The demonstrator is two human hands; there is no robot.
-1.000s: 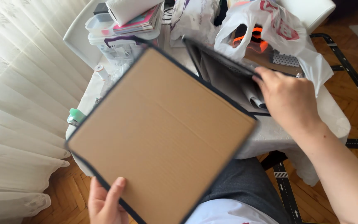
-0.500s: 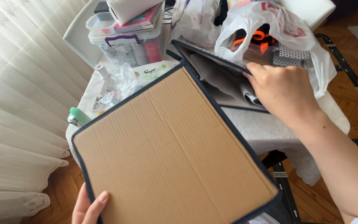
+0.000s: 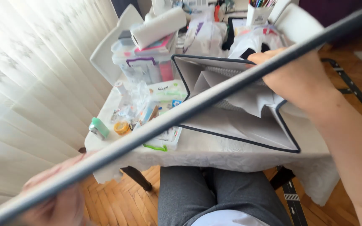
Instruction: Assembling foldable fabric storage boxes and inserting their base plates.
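A flat dark-edged cardboard panel [image 3: 189, 111] is held edge-on, blurred, by the left hand [image 3: 57, 201]; its finger state cannot be told. Behind the panel, the grey fabric box [image 3: 239, 121] is steadied by the right hand [image 3: 298, 77], fingers curled over its rim.

A table [image 3: 214, 152] covered with a pale patterned cloth is seen at the middle of the view, and daylight is cast across it from the left. That side is filled by sheer cream curtains [image 3: 34, 83] hanging in folds down to the floor. The floor [image 3: 118, 201] is laid in herringbone wood parquet, and dark strips [image 3: 357, 94] are laid over it on the right. A white chair back [image 3: 109, 46] is set against the table's far left edge.
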